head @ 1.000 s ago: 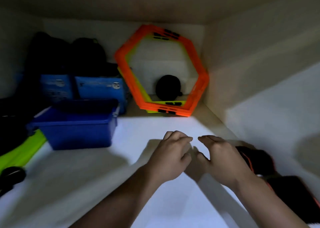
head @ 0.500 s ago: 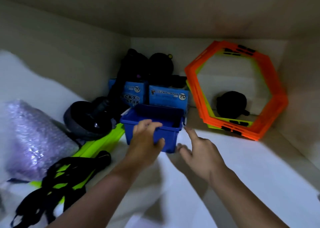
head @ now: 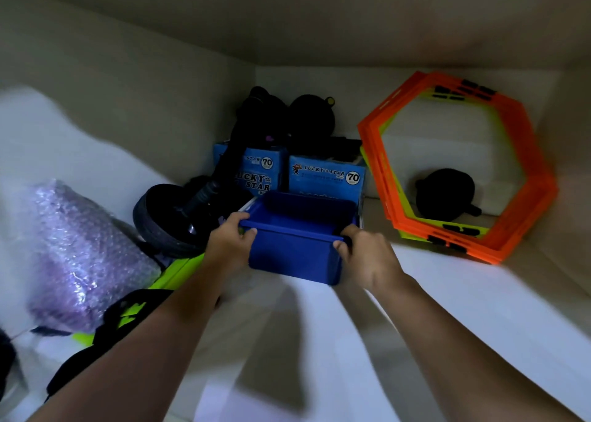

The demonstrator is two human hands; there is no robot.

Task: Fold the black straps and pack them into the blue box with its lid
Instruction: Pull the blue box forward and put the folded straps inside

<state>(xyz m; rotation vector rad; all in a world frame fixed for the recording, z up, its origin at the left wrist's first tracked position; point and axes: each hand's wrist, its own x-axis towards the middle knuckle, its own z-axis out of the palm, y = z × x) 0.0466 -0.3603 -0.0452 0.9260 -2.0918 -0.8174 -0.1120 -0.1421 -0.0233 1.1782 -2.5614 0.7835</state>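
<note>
The open blue box (head: pixel 292 252) stands on the white shelf in the middle of the head view, its inside dark. My left hand (head: pixel 228 245) grips its near left corner, fingers over the rim. My right hand (head: pixel 364 252) grips its near right corner in the same way. Black straps (head: pixel 128 312) lie in a loose tangle at the lower left, over a lime-green strip, partly behind my left forearm. No lid is in view.
Orange and lime hexagon rings (head: pixel 463 172) lean on the back wall, a black round object (head: pixel 444 194) behind them. Two light-blue Lucky Star cartons (head: pixel 326 175) and dark gear (head: pixel 179 216) sit behind the box. A bubble-wrapped bundle (head: pixel 80 255) lies left.
My view swung left toward the blue box. My left hand reached it first; now both hands grip its near corners.
</note>
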